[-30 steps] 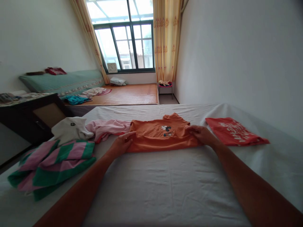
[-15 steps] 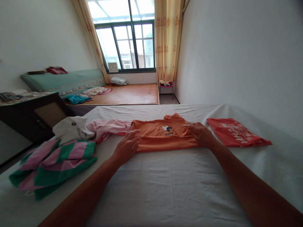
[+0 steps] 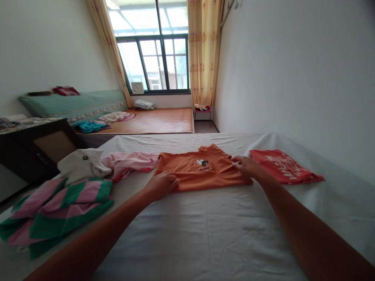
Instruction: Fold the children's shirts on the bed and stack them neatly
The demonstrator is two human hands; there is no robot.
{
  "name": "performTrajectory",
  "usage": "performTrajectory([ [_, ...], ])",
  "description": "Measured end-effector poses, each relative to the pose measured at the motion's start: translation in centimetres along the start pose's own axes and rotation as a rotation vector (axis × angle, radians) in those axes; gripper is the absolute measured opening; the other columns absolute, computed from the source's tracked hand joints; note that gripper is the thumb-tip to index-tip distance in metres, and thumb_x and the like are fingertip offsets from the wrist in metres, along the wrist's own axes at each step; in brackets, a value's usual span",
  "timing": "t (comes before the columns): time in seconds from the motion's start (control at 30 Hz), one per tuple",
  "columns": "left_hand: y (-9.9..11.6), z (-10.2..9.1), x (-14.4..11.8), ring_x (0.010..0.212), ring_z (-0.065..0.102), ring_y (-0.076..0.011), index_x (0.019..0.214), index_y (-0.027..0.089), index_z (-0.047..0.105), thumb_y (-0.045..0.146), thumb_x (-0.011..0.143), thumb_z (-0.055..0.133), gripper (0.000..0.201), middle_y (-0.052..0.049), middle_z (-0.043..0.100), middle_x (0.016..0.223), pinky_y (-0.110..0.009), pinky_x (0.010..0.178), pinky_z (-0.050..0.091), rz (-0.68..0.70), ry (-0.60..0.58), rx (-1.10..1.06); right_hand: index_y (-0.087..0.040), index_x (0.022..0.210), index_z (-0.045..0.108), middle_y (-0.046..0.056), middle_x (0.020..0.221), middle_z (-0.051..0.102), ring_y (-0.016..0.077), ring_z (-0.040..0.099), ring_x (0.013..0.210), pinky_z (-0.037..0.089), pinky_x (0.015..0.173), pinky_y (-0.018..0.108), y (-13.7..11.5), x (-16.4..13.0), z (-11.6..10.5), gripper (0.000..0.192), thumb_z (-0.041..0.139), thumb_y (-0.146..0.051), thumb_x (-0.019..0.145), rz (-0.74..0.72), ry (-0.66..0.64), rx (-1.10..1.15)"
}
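An orange T-shirt [image 3: 190, 168] with a cartoon mouse print lies partly folded on a white sheet, its near edge turned over in a band. My left hand [image 3: 164, 185] is closed on the shirt's near left corner, fingers curled onto the cloth. At the right side, my right hand [image 3: 248, 167] pinches the fabric near the end of the fold. Just beyond that hand rests a folded red T-shirt [image 3: 284, 167] with white lettering. The fingertips of both hands are partly hidden against the cloth.
Left of the shirt lie a pink garment [image 3: 129, 162], a white garment [image 3: 83, 164] and a green-and-pink striped garment [image 3: 67, 207]. A dark cabinet [image 3: 38, 144] stands at the left. Farther back are a bed with a brown mat [image 3: 164, 119] and a small stool [image 3: 202, 111].
My left hand has moved toward me to the shirt's near left corner, its fingers now curled. My right hand has shifted slightly and pinches the right side. The view has tilted up a little.
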State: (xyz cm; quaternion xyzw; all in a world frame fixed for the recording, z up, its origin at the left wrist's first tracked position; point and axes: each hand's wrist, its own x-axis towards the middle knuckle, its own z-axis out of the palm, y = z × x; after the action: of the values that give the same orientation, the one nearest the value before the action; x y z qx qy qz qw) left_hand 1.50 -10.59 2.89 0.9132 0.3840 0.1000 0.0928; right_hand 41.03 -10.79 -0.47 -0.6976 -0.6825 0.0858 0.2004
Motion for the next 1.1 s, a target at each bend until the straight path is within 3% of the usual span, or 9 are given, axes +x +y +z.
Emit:
performTrajectory([
  [0.1,2.7,0.0,3.7,0.081,0.062,-0.0201,0.081,0.021,0.066,0.042,0.092,0.038,0.037,-0.005,0.068,0.084,-0.028,0.072,0.043,-0.008,-0.015,0.091,-0.018,0.094,0.07,0.007,0.094,0.072,0.0189,0.065,0.083,0.044,0.071,0.024,-0.9,2.1,0.4,0.023,0.058,-0.032,0.081,0.032,-0.059,-0.005],
  [0.23,6.1,2.3,9.6,0.083,0.062,-0.0227,0.084,0.02,0.066,0.042,0.091,0.038,0.036,-0.008,0.068,0.088,-0.029,0.069,0.043,-0.065,0.042,0.103,-0.016,0.084,0.069,0.007,0.08,0.072,0.0179,0.064,0.071,0.042,0.062,0.024,-0.3,3.8,1.7,0.022,0.068,-0.034,0.072,0.174,-0.019,0.071],
  [0.3,6.9,4.0,12.0,0.087,0.061,-0.0246,0.086,0.02,0.066,0.046,0.089,0.041,0.036,-0.009,0.068,0.09,-0.031,0.072,0.044,-0.13,0.07,0.079,-0.015,0.082,0.068,0.005,0.08,0.071,0.0165,0.063,0.071,0.043,0.061,0.023,0.6,3.8,2.1,0.02,0.07,-0.029,0.067,0.187,-0.008,0.193],
  [0.4,7.1,6.3,14.1,0.094,0.059,-0.0254,0.088,0.021,0.066,0.049,0.083,0.052,0.032,-0.008,0.067,0.095,-0.032,0.077,0.044,-0.227,0.114,0.008,-0.015,0.079,0.067,0.003,0.074,0.069,0.0154,0.061,0.066,0.045,0.06,0.023,1.8,3.3,2.2,0.019,0.069,-0.025,0.063,0.168,-0.105,0.477],
  [0.5,6.5,7.6,14.7,0.095,0.058,-0.0225,0.087,0.024,0.066,0.042,0.08,0.057,0.021,-0.005,0.066,0.098,-0.03,0.078,0.044,-0.262,0.175,-0.078,-0.016,0.077,0.069,0.001,0.069,0.068,0.0155,0.06,0.063,0.045,0.058,0.024,2.2,2.8,2.4,0.019,0.069,-0.027,0.061,0.152,-0.146,0.589],
  [0.7,5.8,8.3,14.7,0.089,0.06,-0.0185,0.095,0.025,0.063,0.034,0.085,0.052,0.017,-0.002,0.068,0.092,-0.027,0.075,0.043,-0.281,0.27,-0.21,-0.021,0.078,0.067,0.0,0.075,0.069,0.0152,0.061,0.065,0.046,0.06,0.024,1.8,2.5,3.4,0.016,0.063,-0.03,0.066,0.074,0.206,0.529],
  [0.83,6.2,8.6,15.3,0.095,0.06,-0.0212,0.112,0.026,0.057,0.042,0.079,0.06,0.037,-0.002,0.069,0.096,-0.03,0.076,0.044,-0.343,0.274,-0.25,-0.022,0.082,0.062,-0.002,0.067,0.065,0.0123,0.057,0.052,0.044,0.051,0.022,1.5,2.6,3.7,0.017,0.056,-0.026,0.067,0.044,0.19,0.685],
  [0.97,6.4,8.9,15.8,0.091,0.061,-0.019,0.114,0.028,0.057,0.026,0.075,0.062,0.039,0.001,0.07,0.092,-0.028,0.074,0.045,-0.322,0.264,-0.307,-0.021,0.077,0.057,-0.002,0.066,0.065,0.0124,0.059,0.053,0.044,0.05,0.022,1.2,2.4,3.7,0.015,0.056,-0.025,0.063,0.062,0.181,0.884],
  [1.1,6.3,8.7,15.2,0.089,0.059,-0.0165,0.107,0.024,0.059,0.015,0.074,0.057,0.035,0.001,0.068,0.092,-0.027,0.077,0.045,-0.201,0.411,-0.345,-0.02,0.07,0.057,-0.001,0.068,0.065,0.0126,0.058,0.059,0.045,0.056,0.022,1.3,2.3,3.7,0.012,0.057,-0.026,0.06,0.028,0.205,0.941],
])
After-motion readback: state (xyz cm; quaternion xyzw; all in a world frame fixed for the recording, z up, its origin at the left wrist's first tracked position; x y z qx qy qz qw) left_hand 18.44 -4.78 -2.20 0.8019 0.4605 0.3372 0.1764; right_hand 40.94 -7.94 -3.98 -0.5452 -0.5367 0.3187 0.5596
